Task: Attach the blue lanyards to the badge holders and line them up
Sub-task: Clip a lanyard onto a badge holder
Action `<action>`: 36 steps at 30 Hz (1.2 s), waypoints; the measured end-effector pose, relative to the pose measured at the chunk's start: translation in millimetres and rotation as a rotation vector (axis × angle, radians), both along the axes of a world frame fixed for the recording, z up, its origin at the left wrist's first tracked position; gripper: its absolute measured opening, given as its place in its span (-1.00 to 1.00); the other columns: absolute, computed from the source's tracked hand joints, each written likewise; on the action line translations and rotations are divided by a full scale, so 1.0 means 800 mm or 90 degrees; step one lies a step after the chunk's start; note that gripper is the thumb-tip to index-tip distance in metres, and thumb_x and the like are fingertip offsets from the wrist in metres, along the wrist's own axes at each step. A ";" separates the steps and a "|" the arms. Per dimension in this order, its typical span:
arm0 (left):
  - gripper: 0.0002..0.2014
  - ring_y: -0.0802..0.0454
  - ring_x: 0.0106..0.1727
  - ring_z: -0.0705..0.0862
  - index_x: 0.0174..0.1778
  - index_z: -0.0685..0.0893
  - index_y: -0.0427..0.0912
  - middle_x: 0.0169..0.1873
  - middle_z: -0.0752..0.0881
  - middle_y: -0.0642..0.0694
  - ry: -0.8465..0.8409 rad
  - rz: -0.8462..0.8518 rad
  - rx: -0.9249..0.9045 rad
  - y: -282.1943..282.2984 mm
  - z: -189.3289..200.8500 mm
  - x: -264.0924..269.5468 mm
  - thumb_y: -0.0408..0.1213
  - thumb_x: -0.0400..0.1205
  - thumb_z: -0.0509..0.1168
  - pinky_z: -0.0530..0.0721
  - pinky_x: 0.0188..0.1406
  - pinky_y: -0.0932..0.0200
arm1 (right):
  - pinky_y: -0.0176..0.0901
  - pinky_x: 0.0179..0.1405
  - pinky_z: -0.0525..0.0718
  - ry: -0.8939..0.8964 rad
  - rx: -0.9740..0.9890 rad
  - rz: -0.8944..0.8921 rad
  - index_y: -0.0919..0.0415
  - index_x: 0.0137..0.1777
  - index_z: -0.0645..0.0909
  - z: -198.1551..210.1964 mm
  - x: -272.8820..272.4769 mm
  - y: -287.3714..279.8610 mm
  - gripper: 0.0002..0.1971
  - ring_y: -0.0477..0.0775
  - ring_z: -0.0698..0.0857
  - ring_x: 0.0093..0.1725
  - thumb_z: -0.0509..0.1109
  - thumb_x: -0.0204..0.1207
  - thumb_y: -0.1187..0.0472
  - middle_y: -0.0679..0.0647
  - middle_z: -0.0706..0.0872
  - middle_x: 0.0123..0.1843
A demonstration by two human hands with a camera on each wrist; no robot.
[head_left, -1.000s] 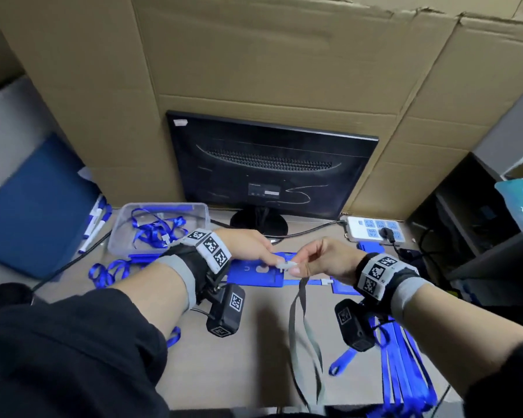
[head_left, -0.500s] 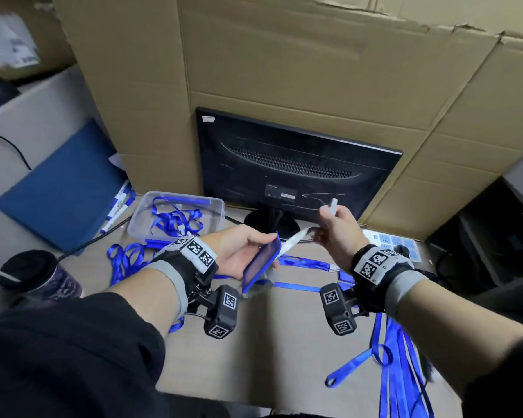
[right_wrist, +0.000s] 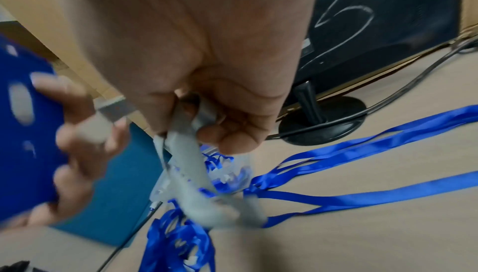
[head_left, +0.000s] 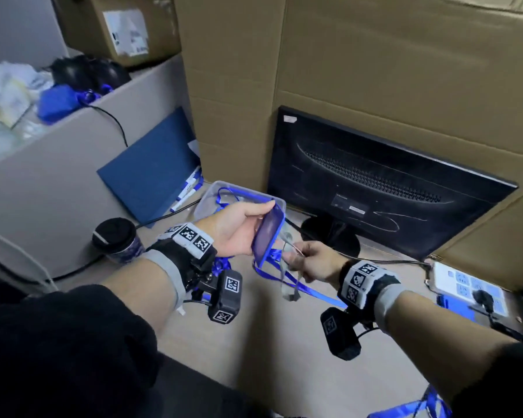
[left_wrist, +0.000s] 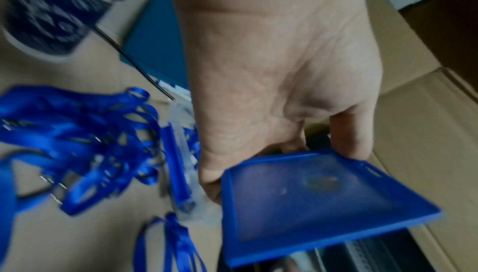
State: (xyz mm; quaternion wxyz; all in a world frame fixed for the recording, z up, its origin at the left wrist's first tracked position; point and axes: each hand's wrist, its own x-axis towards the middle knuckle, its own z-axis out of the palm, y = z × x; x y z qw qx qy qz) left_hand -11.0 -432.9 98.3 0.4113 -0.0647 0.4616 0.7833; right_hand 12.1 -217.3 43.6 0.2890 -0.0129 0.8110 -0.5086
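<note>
1. The left hand [head_left: 236, 229] grips a blue badge holder [head_left: 269, 232] above the desk [head_left: 254, 342], thumb on its far short edge and fingers curled behind it. The holder stands on edge, its long axis running from about 1 o'clock down to 7 o'clock in the head view, its clear face turned to 3 o'clock.
2. The right hand [head_left: 313, 260] is closed around a bunched grey lanyard [head_left: 287, 285], which hangs from the fist just at 5 o'clock of the holder's lower corner; whether strap and holder touch cannot be told.
3. The left wrist view alone shows the holder's slot [left_wrist: 372, 171] at its far end, beside the thumb, and a tangle of blue lanyards [left_wrist: 85, 145] on the desk at 9 o'clock.
4. The right wrist view alone shows the grey strap doubled over inside the fist, and the holder's back with its oval cut-out [right_wrist: 20, 102].
5. Only the head view shows the clear tub [head_left: 206, 200] at 11 o'clock of the holder and the monitor [head_left: 384, 188] at 2 o'clock.
</note>
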 end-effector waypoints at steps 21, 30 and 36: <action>-0.74 -0.20 0.06 0.75 0.30 0.70 -0.40 0.20 0.76 -0.37 -0.097 0.118 -0.395 -0.182 -0.171 0.024 -0.38 0.72 0.34 0.74 0.12 -0.02 | 0.01 0.15 0.69 -0.084 -0.181 -0.277 0.23 0.37 0.56 -0.057 -0.111 -0.133 -0.64 0.06 0.71 -0.01 0.49 0.61 0.28 0.12 0.74 0.07; -0.78 -0.18 0.15 0.78 0.20 0.73 -0.43 0.14 0.80 -0.35 -0.115 0.053 -0.484 -0.195 -0.206 0.079 -0.48 0.65 0.41 0.68 0.36 -0.09 | 0.05 0.03 0.68 -0.156 -0.095 -0.193 0.30 0.31 0.66 -0.068 -0.069 -0.126 -0.69 0.16 0.78 -0.04 0.47 0.57 0.35 0.22 0.85 0.10; -0.47 -0.11 0.24 0.78 0.31 0.73 -0.13 0.21 0.79 -0.11 -0.115 -0.053 -0.549 -0.191 -0.238 0.090 -0.26 0.40 0.63 0.69 0.36 -0.13 | 0.04 0.11 0.71 -0.189 -0.074 -0.131 0.24 0.31 0.67 -0.067 -0.043 -0.127 -0.72 0.17 0.76 -0.02 0.44 0.61 0.33 0.22 0.83 0.20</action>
